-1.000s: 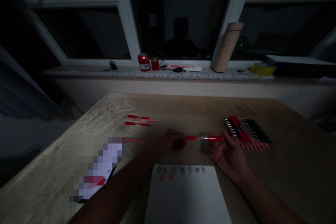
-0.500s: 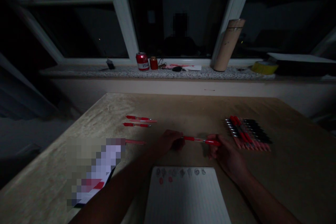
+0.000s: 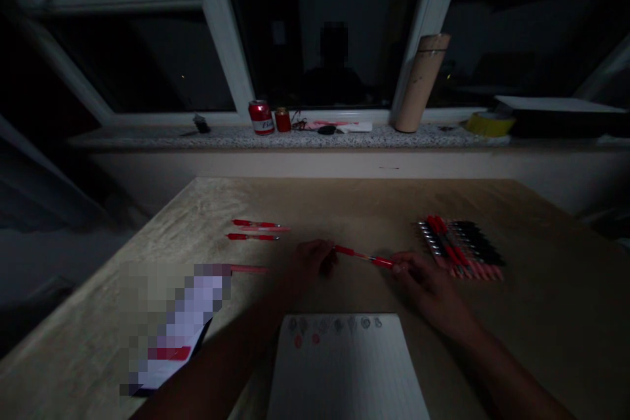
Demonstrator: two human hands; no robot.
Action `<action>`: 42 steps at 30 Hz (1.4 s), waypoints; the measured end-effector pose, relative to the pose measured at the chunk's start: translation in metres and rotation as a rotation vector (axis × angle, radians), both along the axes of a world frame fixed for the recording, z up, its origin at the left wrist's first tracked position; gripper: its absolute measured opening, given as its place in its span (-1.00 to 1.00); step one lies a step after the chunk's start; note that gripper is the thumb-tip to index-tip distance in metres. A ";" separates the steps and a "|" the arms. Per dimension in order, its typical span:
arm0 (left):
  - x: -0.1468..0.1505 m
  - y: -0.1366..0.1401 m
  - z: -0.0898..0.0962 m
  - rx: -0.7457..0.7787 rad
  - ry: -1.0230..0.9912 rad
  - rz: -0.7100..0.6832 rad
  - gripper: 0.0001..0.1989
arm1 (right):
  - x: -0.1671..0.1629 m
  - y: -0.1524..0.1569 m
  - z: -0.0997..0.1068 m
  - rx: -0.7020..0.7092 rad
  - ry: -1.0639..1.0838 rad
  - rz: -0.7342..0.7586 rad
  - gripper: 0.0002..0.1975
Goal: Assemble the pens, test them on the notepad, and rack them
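Note:
A red pen [image 3: 345, 250] is stretched between my two hands above the table, just beyond the notepad. My left hand [image 3: 315, 256] pinches its left end. The fingers of my right hand [image 3: 418, 279] are closed on its right end. The pen's middle looks thin between the two red parts; the dim light hides whether these have come apart. Below lies a lined notepad [image 3: 344, 374] with dark scribbles along the top and two red ones beneath.
Left on the table [image 3: 305, 197] lie red pens [image 3: 253, 237], a pink stick [image 3: 249, 269] and a blurred-out phone-like object [image 3: 184, 321]. A row of pens [image 3: 480, 243], with red ones across it, lies right. The sill holds a red can [image 3: 260, 118] and a tan cylinder [image 3: 422, 85].
The pen now tilts down to the right, and its middle looks thinner than before. My right hand's fingers have shifted towards its right end. The whole view has moved slightly.

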State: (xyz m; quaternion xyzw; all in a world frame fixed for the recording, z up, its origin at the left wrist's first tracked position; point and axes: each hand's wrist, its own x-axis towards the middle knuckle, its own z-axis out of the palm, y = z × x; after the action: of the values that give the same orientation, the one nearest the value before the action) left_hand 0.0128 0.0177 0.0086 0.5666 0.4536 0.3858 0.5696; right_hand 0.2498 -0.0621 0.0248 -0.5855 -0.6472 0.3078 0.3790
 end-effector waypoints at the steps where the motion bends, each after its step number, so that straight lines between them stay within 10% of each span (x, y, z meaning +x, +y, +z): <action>1: -0.001 0.001 0.000 -0.003 -0.016 0.008 -0.59 | 0.000 -0.001 0.002 -0.004 -0.044 0.022 -0.70; 12: 0.011 0.024 0.026 -0.096 -0.198 -0.080 -0.65 | 0.009 -0.003 0.022 -0.047 -0.332 0.089 -0.68; 25: 0.115 0.052 0.059 -0.069 -0.285 -0.062 -0.85 | 0.044 -0.004 0.038 -0.023 -0.588 -0.056 -0.77; 34: 0.127 0.052 0.055 -0.138 -0.277 -0.258 -0.80 | 0.092 0.001 0.044 0.062 0.154 -0.416 -0.68; 37: 0.135 0.024 0.049 0.113 -0.129 -0.257 -0.84 | 0.088 0.003 0.049 0.055 0.432 -0.519 -0.55; 42: 0.158 -0.021 0.036 0.991 0.257 -0.227 -0.92 | 0.083 0.007 0.045 0.051 0.556 -0.516 -0.49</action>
State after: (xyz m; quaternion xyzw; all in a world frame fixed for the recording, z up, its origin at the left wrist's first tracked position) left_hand 0.1707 -0.0032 0.0442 0.8563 0.2188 0.4174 0.2112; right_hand 0.3324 -0.0552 0.0694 -0.6136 -0.3585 0.3330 0.6197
